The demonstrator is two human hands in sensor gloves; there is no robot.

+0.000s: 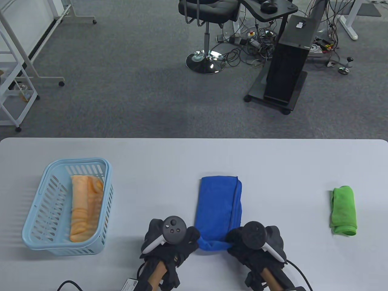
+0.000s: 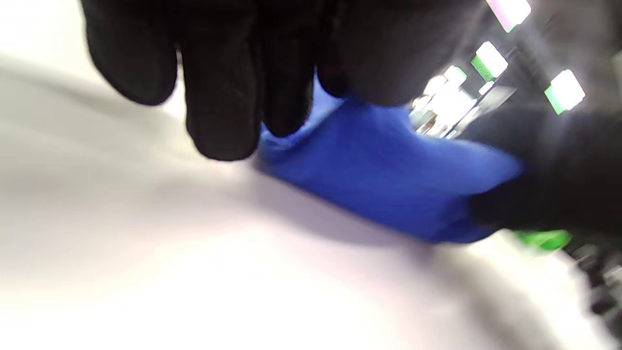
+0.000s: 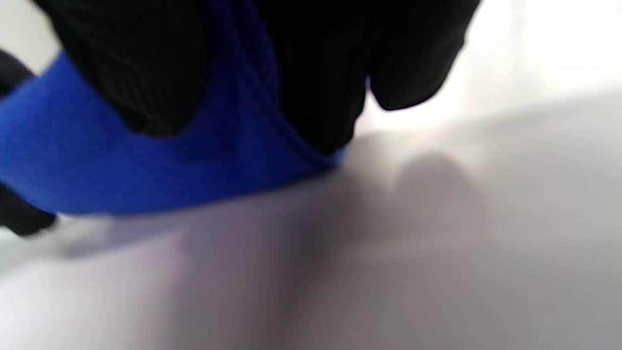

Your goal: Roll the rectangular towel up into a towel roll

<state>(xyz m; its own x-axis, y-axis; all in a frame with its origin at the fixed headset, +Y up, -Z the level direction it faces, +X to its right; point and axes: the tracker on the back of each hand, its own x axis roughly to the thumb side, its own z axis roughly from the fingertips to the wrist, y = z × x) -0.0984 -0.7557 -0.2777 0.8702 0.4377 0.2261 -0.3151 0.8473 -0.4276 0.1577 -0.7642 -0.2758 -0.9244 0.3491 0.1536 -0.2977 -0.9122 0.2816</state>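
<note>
A blue towel (image 1: 219, 206) lies folded into a long strip on the table, its length running away from me. Its near end is turned up into a small first roll (image 1: 212, 245). My left hand (image 1: 191, 238) grips that rolled end from the left, my right hand (image 1: 232, 239) from the right. In the left wrist view the blue towel (image 2: 384, 175) is lifted off the white table under my curled fingers (image 2: 221, 97), with the right hand at its far end. In the right wrist view my fingers (image 3: 311, 73) curl over the blue towel (image 3: 146, 165).
A light blue basket (image 1: 45, 209) at the left holds a rolled orange towel (image 1: 85, 209). A green rolled towel (image 1: 344, 210) lies at the right of the table (image 1: 151, 169). Beyond the table's far edge are a chair and a black stand on the carpet.
</note>
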